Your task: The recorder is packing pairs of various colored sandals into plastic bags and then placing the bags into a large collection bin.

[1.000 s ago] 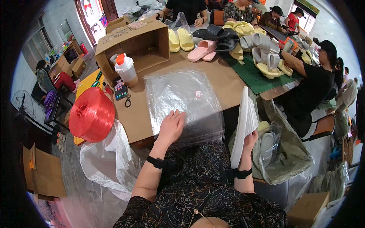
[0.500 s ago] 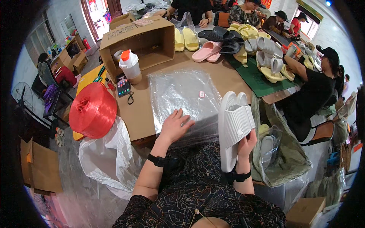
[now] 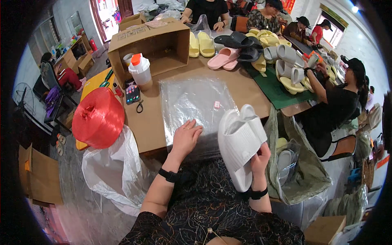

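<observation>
A pair of white slide slippers [image 3: 241, 143] with ribbed straps, laid one against the other, is held upright in front of my body. Wrapped round their right side, my right hand [image 3: 259, 158] is closed on them, some of its fingers hidden behind the straps. My left hand [image 3: 187, 137] rests with outstretched fingers on the near part of a stack of clear plastic bags [image 3: 196, 98]. The bags lie flat over the table's near edge, and a small white label with red print [image 3: 217, 105] shows on the top one.
Left on the cardboard-covered table [image 3: 149, 126] are a red twine roll [image 3: 98, 117], a phone [image 3: 132, 94], a bottle [image 3: 139, 71] and an open carton [image 3: 149, 41]. Several slippers [image 3: 286, 61] are piled at the far right, near a co-worker [image 3: 341, 94]. An olive sack [image 3: 304, 179] hangs right.
The white slippers have moved left toward the bags and tilted, their strap faces turning more toward me. My left hand has shifted slightly left and down, its fingers closer together.
</observation>
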The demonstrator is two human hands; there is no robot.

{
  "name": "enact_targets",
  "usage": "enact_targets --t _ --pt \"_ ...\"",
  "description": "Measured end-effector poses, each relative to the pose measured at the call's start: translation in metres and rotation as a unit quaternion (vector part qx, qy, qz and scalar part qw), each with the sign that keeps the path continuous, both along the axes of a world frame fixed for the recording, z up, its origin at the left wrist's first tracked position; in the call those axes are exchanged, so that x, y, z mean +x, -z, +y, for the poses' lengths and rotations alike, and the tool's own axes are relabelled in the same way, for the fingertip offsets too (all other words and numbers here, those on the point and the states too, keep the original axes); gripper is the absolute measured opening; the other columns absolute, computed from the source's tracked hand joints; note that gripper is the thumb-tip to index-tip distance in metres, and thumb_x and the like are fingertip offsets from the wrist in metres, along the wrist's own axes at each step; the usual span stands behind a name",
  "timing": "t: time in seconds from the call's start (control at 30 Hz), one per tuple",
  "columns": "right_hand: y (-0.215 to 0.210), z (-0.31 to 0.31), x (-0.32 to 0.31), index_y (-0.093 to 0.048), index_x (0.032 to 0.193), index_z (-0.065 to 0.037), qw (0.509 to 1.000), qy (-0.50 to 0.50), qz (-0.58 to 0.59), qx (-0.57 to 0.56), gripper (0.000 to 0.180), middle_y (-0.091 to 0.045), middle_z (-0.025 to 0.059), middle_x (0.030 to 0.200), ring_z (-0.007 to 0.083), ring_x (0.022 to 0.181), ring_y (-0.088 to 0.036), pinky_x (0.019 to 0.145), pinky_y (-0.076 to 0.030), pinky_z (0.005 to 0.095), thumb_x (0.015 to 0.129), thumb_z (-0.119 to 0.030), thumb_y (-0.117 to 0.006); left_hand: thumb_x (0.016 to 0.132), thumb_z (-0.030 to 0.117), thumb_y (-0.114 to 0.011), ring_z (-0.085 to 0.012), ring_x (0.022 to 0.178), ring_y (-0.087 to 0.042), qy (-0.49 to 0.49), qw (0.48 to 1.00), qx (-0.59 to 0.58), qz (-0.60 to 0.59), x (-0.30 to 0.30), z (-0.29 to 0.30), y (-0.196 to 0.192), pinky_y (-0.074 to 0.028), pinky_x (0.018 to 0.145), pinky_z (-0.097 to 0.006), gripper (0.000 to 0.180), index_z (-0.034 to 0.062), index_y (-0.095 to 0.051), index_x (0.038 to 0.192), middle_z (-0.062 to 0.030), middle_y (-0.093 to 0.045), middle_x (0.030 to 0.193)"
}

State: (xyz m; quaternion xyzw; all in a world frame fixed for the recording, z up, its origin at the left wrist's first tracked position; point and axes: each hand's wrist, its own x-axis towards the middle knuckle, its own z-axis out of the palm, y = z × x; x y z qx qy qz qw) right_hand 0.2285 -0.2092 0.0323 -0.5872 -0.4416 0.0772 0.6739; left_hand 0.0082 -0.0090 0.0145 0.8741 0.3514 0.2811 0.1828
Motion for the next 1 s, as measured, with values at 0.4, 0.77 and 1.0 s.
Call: enact_targets --t 0.4,0.77,1.0 --pt "-0.031 0.001 -0.037 -0.067 0.099 0.001 0.952 -0.21 -0.093 -0.201 0.021 -0.06 0.0143 0.083 0.0252 0.067 -0.059 0.061 -0.047 0.033 0.079 -0.003 -0.07 0.098 0.032 -0.055 -0.0332 0.108 -0.065 0.021 0.979 -0.203 -0.013 -0.004 0.021 -0.04 -0.05 0.095 -0.038 0.033 0.0086 -0.072 0.113 -0.0144 -0.071 0.114" --pt "-0.025 0.023 -0.039 -0.058 0.083 0.003 0.95 -0.026 -0.227 -0.213 0.017 -0.057 0.0182 0.082 0.0392 0.073 -0.059 0.062 -0.045 0.0458 0.082 -0.009 -0.069 0.097 0.024 -0.058 -0.0384 0.132 -0.049 0.156 0.987 0.036 0.026 0.0 -0.012 -0.066 -0.04 0.11 -0.043 0.03 0.0146 -0.07 0.123 -0.0126 -0.056 0.142" --pt "-0.03 0.041 -0.029 -0.058 0.082 0.003 0.957 0.005 -0.21 -0.2 0.016 -0.056 0.0187 0.08 0.0381 0.071 -0.058 0.061 -0.044 0.0444 0.083 -0.01 -0.067 0.098 0.022 -0.058 -0.0367 0.135 -0.047 0.127 0.986 0.103 -0.011 -0.006 -0.018 -0.066 -0.039 0.111 -0.044 0.029 0.0129 -0.069 0.123 -0.0104 -0.057 0.142"
